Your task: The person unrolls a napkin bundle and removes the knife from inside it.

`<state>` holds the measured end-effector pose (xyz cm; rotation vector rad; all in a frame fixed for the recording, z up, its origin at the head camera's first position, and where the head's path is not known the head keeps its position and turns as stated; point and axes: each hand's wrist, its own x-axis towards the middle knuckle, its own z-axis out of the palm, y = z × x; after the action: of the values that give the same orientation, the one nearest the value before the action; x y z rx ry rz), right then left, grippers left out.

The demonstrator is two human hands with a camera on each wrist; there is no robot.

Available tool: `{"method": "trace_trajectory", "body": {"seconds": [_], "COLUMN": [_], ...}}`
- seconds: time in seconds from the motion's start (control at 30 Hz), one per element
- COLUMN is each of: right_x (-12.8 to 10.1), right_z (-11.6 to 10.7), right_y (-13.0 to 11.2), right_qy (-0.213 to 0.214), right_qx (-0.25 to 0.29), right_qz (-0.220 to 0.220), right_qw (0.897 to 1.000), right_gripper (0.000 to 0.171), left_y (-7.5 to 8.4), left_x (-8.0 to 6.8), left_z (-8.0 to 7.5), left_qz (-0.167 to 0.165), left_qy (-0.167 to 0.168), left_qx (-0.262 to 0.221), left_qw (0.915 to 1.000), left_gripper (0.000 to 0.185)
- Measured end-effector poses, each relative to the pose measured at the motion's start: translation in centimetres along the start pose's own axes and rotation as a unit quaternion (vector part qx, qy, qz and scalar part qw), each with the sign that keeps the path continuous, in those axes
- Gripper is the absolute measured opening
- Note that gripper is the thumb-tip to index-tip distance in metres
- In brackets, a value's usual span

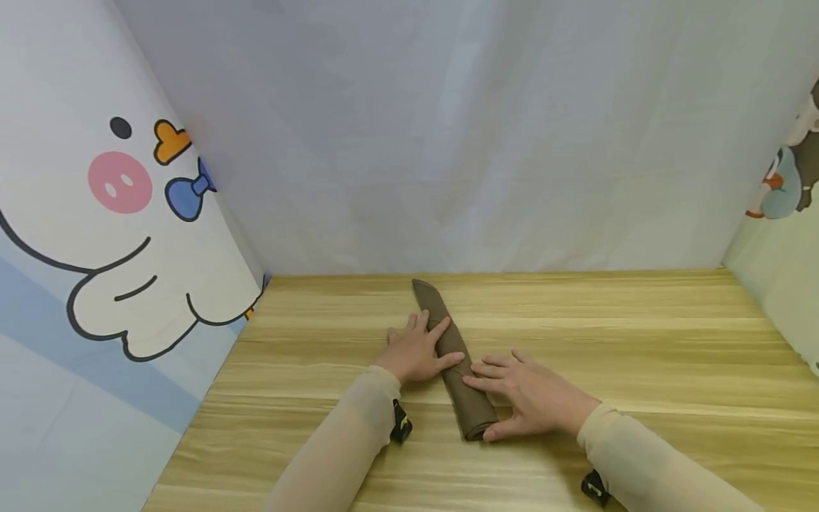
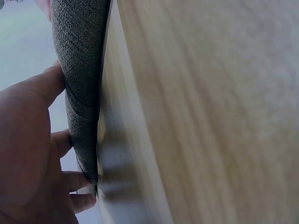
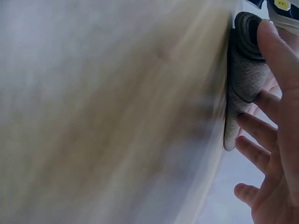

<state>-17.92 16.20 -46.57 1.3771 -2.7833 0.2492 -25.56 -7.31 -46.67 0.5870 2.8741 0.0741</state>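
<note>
A rolled-up dark brown cloth (image 1: 470, 398) lies slantwise on the wooden table, its far end flat and tapered. My left hand (image 1: 414, 352) rests on the middle of the roll from its left side, fingers spread and thumb across the top. From the right, my right hand (image 1: 534, 392) touches the near half with extended fingers, its thumb by the coiled near end. The left wrist view shows the fingertips along the side of the roll (image 2: 79, 56). In the right wrist view the coiled end of the roll (image 3: 247, 28) sits beside the thumb.
The wood-grain table (image 1: 640, 334) meets a pale grey curtain (image 1: 448, 142) at its back edge. A panel with a cartoon duck (image 1: 121, 185) stands along the left, and another printed panel (image 1: 783, 277) along the right.
</note>
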Motion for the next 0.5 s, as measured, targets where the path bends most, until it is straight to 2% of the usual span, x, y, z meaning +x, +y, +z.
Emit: {"method": "trace_trajectory", "body": {"seconds": [0.5], "right_x": [-0.9], "right_z": [-0.5], "right_y": [-1.7], "right_qy": [-0.008], "right_qx": [0.008], "right_qz": [0.034], "right_qw": [0.999], "right_gripper": [0.087], "left_y": [0.7], "left_x": [0.0], "left_z": [-0.5], "left_qz": [0.041], "left_qy": [-0.022], "left_qx": [-0.001], "left_qw": [0.9989], "left_gripper": [0.082]}}
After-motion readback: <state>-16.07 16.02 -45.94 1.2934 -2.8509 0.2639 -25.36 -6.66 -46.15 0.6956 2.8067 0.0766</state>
